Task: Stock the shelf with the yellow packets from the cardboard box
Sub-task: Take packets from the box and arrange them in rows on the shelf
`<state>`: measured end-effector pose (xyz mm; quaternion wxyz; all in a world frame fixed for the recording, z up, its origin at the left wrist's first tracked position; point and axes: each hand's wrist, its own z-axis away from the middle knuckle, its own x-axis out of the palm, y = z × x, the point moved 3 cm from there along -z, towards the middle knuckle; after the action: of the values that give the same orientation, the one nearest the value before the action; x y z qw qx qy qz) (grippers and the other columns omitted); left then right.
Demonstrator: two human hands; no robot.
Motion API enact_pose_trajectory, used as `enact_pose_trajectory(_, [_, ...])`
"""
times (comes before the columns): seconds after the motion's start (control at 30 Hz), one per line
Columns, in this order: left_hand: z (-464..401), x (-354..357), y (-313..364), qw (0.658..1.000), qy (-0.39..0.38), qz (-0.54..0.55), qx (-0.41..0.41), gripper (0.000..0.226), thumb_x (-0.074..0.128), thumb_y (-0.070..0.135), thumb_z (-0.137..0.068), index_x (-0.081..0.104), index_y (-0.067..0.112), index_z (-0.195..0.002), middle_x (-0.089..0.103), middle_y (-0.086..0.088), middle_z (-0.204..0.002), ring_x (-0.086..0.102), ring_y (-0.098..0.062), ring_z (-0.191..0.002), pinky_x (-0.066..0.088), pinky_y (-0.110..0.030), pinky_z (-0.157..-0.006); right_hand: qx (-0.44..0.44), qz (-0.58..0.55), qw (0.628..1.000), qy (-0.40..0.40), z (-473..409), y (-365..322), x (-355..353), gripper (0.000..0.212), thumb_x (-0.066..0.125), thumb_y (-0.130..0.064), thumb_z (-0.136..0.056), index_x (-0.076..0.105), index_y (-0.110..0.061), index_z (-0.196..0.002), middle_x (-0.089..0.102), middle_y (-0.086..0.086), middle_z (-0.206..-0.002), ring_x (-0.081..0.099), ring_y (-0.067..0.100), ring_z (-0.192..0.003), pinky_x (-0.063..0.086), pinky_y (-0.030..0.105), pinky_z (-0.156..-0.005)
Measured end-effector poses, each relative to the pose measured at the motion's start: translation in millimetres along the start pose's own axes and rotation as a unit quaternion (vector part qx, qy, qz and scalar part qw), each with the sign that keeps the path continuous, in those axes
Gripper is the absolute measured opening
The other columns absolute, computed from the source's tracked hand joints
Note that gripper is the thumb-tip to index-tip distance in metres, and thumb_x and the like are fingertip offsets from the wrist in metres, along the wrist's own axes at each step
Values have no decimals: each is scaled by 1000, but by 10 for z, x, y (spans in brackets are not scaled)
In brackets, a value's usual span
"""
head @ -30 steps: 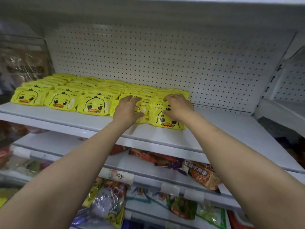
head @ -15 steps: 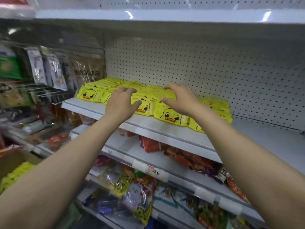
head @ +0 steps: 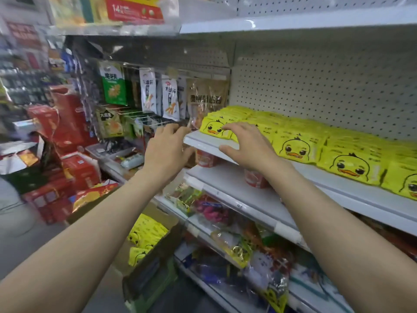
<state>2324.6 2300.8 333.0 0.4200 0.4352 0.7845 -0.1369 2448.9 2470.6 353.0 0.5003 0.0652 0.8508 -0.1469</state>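
Rows of yellow packets (head: 295, 143) are laid flat along the white shelf (head: 209, 144), duck faces turned to the front. More yellow packets are seen low down in the cardboard box (head: 155, 254). The right hand (head: 248, 145) is spread over the leftmost packet, its grip released, fingertips touching it. The left hand (head: 167, 147) is held just beside the shelf's end, fingers loose, nothing grasped.

Red box (head: 135, 9) on top shelf reads "14"; other labels unreadable.
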Motion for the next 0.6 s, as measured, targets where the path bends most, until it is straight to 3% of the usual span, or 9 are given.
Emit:
enact_pose_trajectory(0.33, [112,240,-1351,997,-43,-24,-59,52,64,47,-85,53,24,-131,52,-9,-133,47,-35,-121,48,-49,-92,-45,-24,996,-74,-737,-890,1099,54,61,-50,-90,46,-31,-137,49,0,-138,40,24,-131,42,41,-100])
enact_pose_trajectory(0.47, [88,557,-1857,994,-61,-25,-83,51,65,43,-86,54,22,-131,52,-10,-133,46,-36,-121,44,-47,-97,-63,-24,990,-121,-1056,-1078,1701,53,59,-54,-90,45,-33,-137,50,-1,-137,43,23,-129,46,42,-97])
enact_pose_trajectory(0.6, [-2,1081,-2489,989,-99,-32,-105,52,64,44,-87,54,20,-132,53,-11,-132,46,-36,-121,45,-47,-95,-73,-25,982,-174,-1487,-1163,2464,54,57,-52,-92,43,-31,-140,47,0,-140,40,24,-131,42,39,-97])
